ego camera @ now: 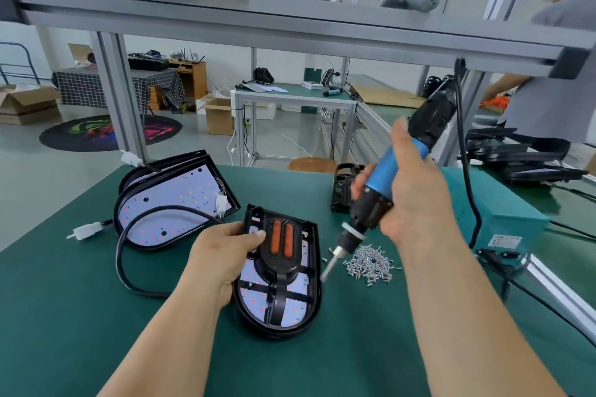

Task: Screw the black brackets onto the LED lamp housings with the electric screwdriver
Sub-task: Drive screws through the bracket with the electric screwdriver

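Left hand [222, 255] grips lamp housing [274, 332] at 9 o'clock, thumb on black bracket [280, 271]; right hand [416, 196] fingers wrapped round electric screwdriver [385, 171], bit at 3 o'clock.

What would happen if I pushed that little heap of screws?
The screws are tiny and loose, so a push would probably scatter them, not shift the heap whole. On the mat they likely roll only slightly.
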`<state>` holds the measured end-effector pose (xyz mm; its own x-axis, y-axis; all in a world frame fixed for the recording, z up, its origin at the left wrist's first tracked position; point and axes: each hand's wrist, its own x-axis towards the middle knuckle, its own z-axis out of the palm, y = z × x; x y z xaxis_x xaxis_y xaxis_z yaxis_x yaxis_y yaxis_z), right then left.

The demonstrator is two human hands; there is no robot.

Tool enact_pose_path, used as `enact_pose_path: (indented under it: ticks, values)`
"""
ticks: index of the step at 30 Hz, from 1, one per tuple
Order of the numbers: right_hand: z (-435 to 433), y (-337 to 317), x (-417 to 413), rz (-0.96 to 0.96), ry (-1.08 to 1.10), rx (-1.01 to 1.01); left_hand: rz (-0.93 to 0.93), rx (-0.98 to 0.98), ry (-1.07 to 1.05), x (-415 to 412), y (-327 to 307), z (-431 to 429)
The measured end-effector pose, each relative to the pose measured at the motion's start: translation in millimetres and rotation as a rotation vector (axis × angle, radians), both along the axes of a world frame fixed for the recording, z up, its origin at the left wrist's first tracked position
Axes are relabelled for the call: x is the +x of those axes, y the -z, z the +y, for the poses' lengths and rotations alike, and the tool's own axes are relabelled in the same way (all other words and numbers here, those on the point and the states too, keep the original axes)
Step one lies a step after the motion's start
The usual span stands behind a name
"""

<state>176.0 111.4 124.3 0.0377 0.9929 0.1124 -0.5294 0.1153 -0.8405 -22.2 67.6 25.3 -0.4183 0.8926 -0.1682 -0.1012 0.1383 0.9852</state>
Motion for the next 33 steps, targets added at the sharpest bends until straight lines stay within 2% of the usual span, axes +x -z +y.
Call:
enact_pose_path:
  ticks: [7, 14, 18, 24, 29, 33]
  values:
    - [31.2, 16.4, 64.6, -0.382, 0.084, -0.319, -0.026, 0.019, -0.049, 0.1, 2.0, 1.7]
    - [56.5, 60.4, 82.1, -0.781, 0.108, -0.365, -0.13, -0.025, -0.033, 1.6, -0.5, 0.9]
    - [61.4, 76.5, 85.8, -1.067, 0.22, -0.368, -0.148, -0.049, -0.016, -1.2, 0.4, 1.9]
    - [62.5, 89.0, 90.3, -1.207, 0.315, -0.376, -0.25, -0.131, 0.156, 1.1, 1.0, 1.4]
    - [62.1, 90.4, 88.8, -1.26, 0.304, -0.393, -0.255, -0.102, 0.166, 0.7, 0.8, -0.8]
    - [60.3, 82.2, 89.4, -1.42, 0.279, -0.391, -0.267, -0.052, 0.15, 2.3, 0.3, -1.7]
